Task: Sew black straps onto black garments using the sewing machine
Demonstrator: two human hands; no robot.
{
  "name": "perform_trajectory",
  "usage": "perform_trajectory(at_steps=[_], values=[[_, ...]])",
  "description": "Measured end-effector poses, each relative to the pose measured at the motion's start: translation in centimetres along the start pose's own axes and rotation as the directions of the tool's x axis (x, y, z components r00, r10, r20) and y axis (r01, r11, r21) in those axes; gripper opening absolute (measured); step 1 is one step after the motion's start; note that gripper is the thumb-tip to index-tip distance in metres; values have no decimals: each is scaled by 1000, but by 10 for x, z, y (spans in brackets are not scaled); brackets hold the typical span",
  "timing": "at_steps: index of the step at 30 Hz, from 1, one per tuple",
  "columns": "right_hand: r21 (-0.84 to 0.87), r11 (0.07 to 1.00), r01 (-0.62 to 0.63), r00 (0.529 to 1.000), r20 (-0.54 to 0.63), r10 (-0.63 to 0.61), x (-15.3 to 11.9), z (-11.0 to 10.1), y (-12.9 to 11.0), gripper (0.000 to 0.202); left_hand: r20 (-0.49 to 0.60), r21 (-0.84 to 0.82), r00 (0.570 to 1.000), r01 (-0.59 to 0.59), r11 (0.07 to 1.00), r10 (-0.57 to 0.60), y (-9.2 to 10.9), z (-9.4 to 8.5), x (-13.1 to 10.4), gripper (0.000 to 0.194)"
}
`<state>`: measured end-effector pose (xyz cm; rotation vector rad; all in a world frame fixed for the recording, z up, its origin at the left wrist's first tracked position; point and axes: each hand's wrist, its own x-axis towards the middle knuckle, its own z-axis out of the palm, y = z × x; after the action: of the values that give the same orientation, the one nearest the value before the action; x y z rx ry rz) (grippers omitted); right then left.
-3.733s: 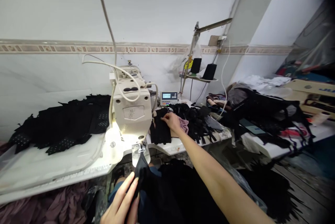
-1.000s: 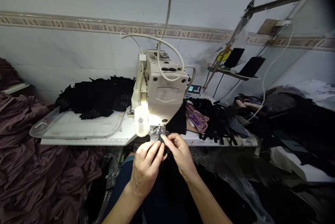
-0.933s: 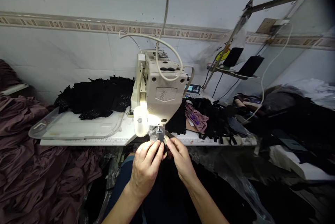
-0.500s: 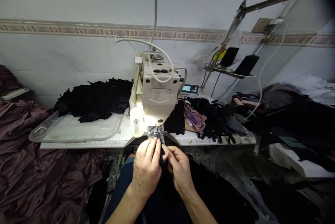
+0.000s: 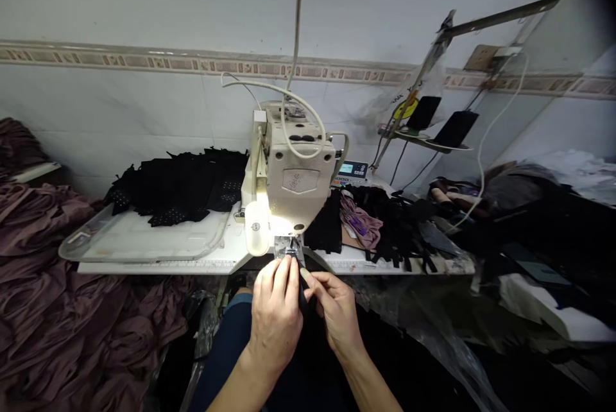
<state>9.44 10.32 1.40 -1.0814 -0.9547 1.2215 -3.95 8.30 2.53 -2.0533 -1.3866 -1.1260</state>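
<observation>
A white sewing machine [image 5: 301, 187] stands in front of me, its lamp [image 5: 256, 226] lit beside the needle area. Just below the presser foot [image 5: 290, 247], my left hand [image 5: 276, 309] presses black fabric [image 5: 304, 300] with its fingers together, fingertips close to the foot. My right hand [image 5: 334, 309] pinches the edge of the same fabric between thumb and fingers, a little to the right. The rest of that fabric hangs down dark over my lap. What lies under the left fingers is hidden.
Black cut pieces [image 5: 183, 184] lie on a clear plastic tray [image 5: 144, 239] at left. Mauve fabric [image 5: 62, 309] heaps beside the table. Right of the machine are a control panel [image 5: 352, 171], a mauve bundle [image 5: 363, 223] and black pieces. Thread cones [image 5: 455, 129] sit on a stand.
The whole view has shifted slightly, so machine and hands appear a little lower and to the right. Both hands keep their hold on the black fabric near the presser foot.
</observation>
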Motion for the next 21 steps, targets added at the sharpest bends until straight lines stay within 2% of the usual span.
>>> perform_trajectory(at_steps=[4, 7, 8, 10, 12, 13, 14, 18, 21], values=[[-16, 1000, 1, 999, -36, -2, 9, -12, 5, 46, 14, -228, 997, 80, 970, -79, -7, -10, -7, 49], [-85, 994, 63, 994, -89, -70, 4, -15, 5, 44, 59, -383, 970, 241, 892, -237, -18, -21, -12, 39], [-109, 991, 84, 990, -107, -96, 0, -14, 5, 43, 117, -435, 940, 337, 835, -319, -22, -25, -12, 33], [-135, 986, 102, 988, -101, -116, -12, -7, 4, 45, 316, -516, 831, 555, 652, -458, -31, -29, -8, 23], [-133, 987, 85, 996, -25, -89, -24, 3, 2, 50, 519, -530, 700, 714, 458, -491, -39, -31, -1, 28], [-123, 990, 65, 998, 28, -62, -29, 8, 2, 52, 584, -525, 654, 756, 391, -481, -42, -30, 4, 33], [-107, 993, 41, 997, 76, -33, -33, 13, 1, 54, 623, -525, 627, 778, 344, -467, -45, -29, 8, 37], [-2, 999, -52, 985, 163, 51, -36, 22, -3, 53, 680, -548, 581, 808, 218, -447, -44, -21, 17, 45], [39, 999, -35, 989, 148, 29, -28, 17, -6, 47, 660, -589, 595, 789, 175, -459, -39, -15, 14, 44]])
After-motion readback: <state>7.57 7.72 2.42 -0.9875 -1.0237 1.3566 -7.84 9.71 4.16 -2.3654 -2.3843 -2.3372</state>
